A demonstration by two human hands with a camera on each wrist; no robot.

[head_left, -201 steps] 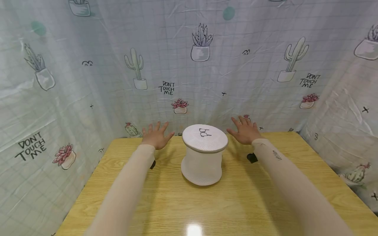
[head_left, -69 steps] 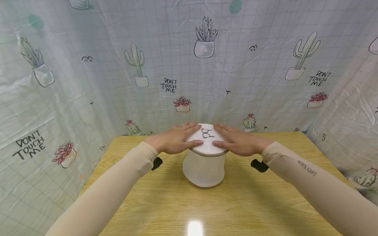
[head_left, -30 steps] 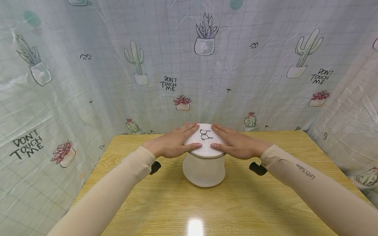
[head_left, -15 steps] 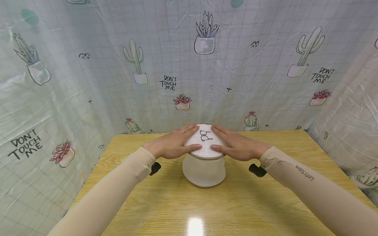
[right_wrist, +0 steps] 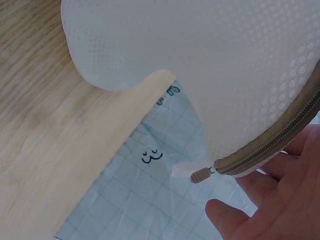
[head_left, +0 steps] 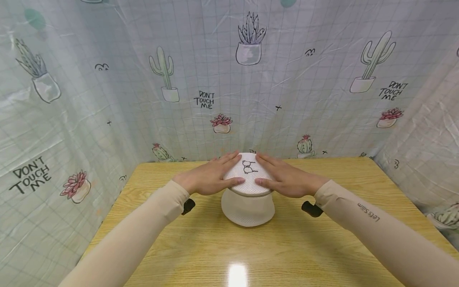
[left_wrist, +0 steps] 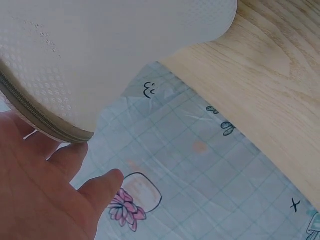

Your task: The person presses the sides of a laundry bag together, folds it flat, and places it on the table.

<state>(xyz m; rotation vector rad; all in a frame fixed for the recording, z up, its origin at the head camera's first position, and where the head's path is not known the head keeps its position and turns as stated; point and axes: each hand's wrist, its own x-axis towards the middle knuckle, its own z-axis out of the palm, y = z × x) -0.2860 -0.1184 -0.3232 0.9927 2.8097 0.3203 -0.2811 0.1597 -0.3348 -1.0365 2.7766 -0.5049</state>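
Observation:
A white mesh bra wash bag (head_left: 247,209) stands upright on the table, narrow in the middle, with a line drawing of a bra on its round top. My left hand (head_left: 212,175) rests on the left of that top, fingers straight and thumb laid across the near side. Mirroring it, my right hand (head_left: 287,176) lies on the right side. Close up in the left wrist view, a brown zipper (left_wrist: 37,112) runs round the top's edge beside the fingers. A zipper pull (right_wrist: 201,175) hangs from it in the right wrist view.
The wood-grain table (head_left: 201,251) extends on all sides of the bag. Behind and at both sides hangs a curtain (head_left: 201,52) printed with cacti. Under each wrist shows a black device, the right one (head_left: 312,209) larger in view.
Both hands have come in from beside the bag onto its top. Over the last second, hands and top have sunk slightly while the base stays put.

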